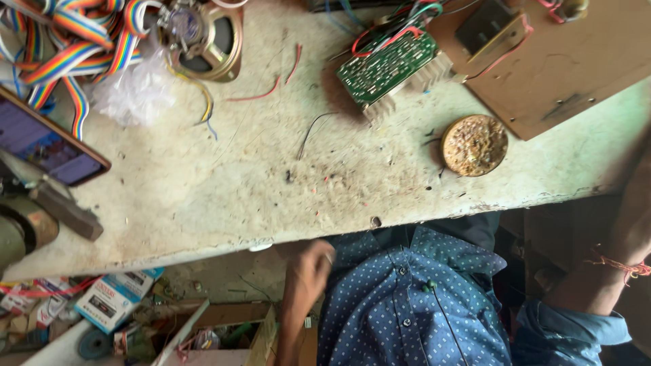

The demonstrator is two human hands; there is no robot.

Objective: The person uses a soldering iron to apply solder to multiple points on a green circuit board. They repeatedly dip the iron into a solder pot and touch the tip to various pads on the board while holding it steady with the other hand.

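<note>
1. The left hand (309, 270) hangs just below the near edge of the worn table (203, 203), fingers curled in loosely. I cannot tell whether anything sits inside that curl.
2. The right hand (636, 220) runs off the picture's right side, with a red thread (620, 264) tied at the wrist. Its fingers are hidden, so its grip cannot be told either.
3. Neither hand touches anything on the tabletop. The round tin (475, 144) of small scraps lies on the table, up and to the right of the left hand and apart from it, and nearer the right hand.
4. The green circuit board (390, 64) with its red wires lies further back, well apart from both hands (the brown board (563, 74) is beside it).
5. To my judgement, any reach from here goes best if the hand rises clear of the table edge first, then comes down onto the tin from above with the fingers spread round the rim. Its loose contents would spill if it were tipped or knocked sideways
</note>
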